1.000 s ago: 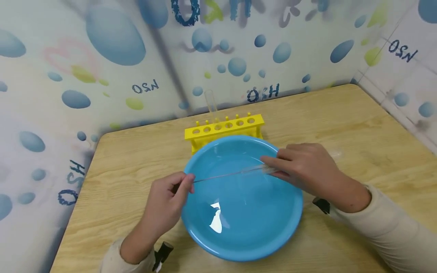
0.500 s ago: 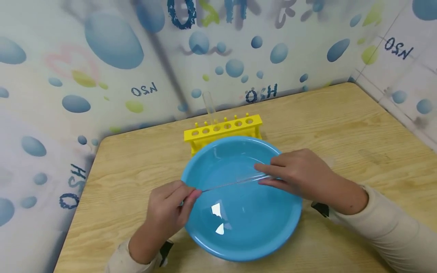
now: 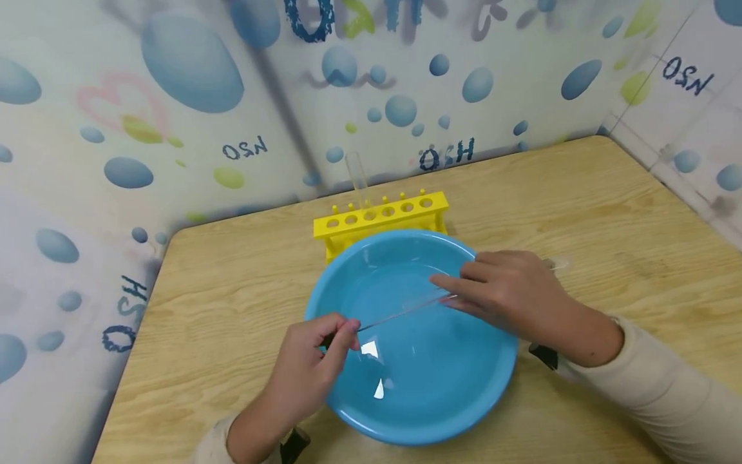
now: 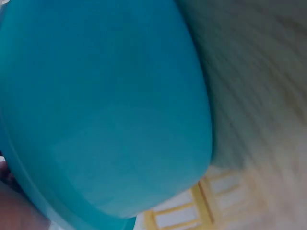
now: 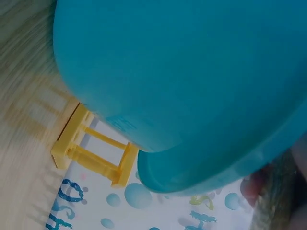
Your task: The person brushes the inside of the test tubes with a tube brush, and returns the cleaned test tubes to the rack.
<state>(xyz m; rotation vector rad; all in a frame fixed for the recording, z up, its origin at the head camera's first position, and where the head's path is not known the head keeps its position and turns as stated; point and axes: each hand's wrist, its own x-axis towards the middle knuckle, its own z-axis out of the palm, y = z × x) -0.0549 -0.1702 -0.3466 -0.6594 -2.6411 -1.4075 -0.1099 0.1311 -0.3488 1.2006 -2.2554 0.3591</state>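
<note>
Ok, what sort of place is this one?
Probably a classroom or small teaching-lab corner: a yellow test-tube rack holds an upright clear tube on a wooden table, and the wall is printed with droplets and H2O-like lettering.

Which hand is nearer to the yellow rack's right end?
Right. The right hand is to the right and in front of that end of the rack; the left hand is well to its left, farther in front.

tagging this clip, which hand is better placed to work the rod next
Likely the left hand: it pinches one end of the rod, while the right hand is busy holding the tube.
</note>
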